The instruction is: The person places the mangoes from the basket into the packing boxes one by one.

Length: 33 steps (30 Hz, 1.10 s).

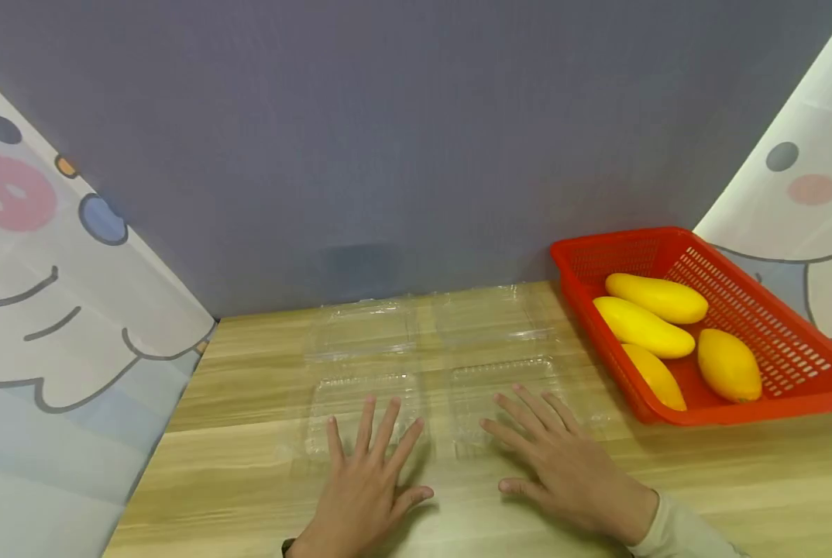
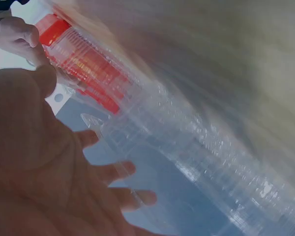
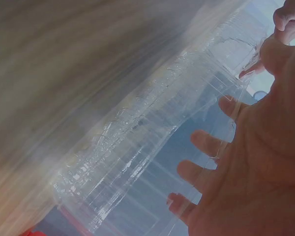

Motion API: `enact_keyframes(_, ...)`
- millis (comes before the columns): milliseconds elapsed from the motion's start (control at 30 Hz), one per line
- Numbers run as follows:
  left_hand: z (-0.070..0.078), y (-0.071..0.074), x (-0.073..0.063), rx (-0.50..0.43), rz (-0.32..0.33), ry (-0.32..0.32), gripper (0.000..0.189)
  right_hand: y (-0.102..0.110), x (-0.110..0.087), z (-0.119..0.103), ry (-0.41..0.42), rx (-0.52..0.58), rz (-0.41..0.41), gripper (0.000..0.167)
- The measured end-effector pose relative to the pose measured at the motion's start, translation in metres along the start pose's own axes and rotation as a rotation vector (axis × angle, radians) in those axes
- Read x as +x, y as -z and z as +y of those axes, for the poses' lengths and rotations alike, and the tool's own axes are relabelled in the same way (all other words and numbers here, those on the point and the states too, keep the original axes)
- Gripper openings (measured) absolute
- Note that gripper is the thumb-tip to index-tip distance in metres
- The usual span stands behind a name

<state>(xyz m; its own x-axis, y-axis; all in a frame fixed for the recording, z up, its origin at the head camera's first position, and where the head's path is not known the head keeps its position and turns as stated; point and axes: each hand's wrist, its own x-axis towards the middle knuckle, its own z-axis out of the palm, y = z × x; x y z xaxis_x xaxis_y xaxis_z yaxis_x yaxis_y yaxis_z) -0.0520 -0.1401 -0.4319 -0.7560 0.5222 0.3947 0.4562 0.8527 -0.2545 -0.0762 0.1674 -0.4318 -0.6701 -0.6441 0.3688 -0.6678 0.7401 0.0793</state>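
Note:
Two clear plastic clamshell boxes lie side by side on the wooden table with their lids raised at the back. My left hand (image 1: 363, 488) is spread with straight fingers over the near edge of the left box (image 1: 325, 387). Over the near side of the right box (image 1: 472, 380), my right hand (image 1: 569, 465) spreads its fingers, palm down. Neither hand grips anything. In the left wrist view, the left fingers (image 2: 113, 172) overlap the clear plastic wall. The right fingers (image 3: 206, 142) likewise stand beside clear plastic in the right wrist view.
A red plastic basket (image 1: 597, 341) with slotted sides stands at the right, holding several long yellow fruits (image 1: 656, 298) that look like mangoes. A grey panel (image 1: 388, 155) rises behind the table (image 1: 200, 449). Cartoon-printed sheets (image 1: 46, 310) border both sides.

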Motion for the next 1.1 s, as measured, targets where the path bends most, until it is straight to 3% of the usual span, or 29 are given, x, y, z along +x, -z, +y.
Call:
enact_keyframes(367, 0.006, 0.003, 0.007, -0.018, 0.078, -0.030, 0.073, 0.004, -0.001, -0.001, 0.003, -0.014, 0.010, 0.071)
enact_keyframes(500, 0.019, 0.011, 0.020, -0.030, 0.068, -0.042, 0.070, 0.004, -0.001, -0.002, 0.008, -0.025, 0.021, 0.070)
enact_keyframes(567, 0.029, 0.017, 0.026, -0.079, 0.038, -0.046, 0.067, 0.004, -0.001, -0.004, 0.008, -0.030, 0.024, 0.068)
enact_keyframes(667, 0.043, 0.026, 0.033, -0.207, -0.028, -0.040, 0.066, 0.004, 0.000, -0.005, 0.004, -0.034, 0.021, 0.065)
enact_keyframes(900, 0.062, 0.031, 0.052, -0.737, -0.216, 0.061, 0.068, 0.006, 0.000, -0.007, -0.031, -0.011, -0.022, 0.059)
enact_keyframes(1100, 0.068, 0.016, 0.068, -0.945, -0.157, 0.173, 0.068, 0.005, -0.001, -0.006, -0.023, 0.002, -0.041, 0.057)
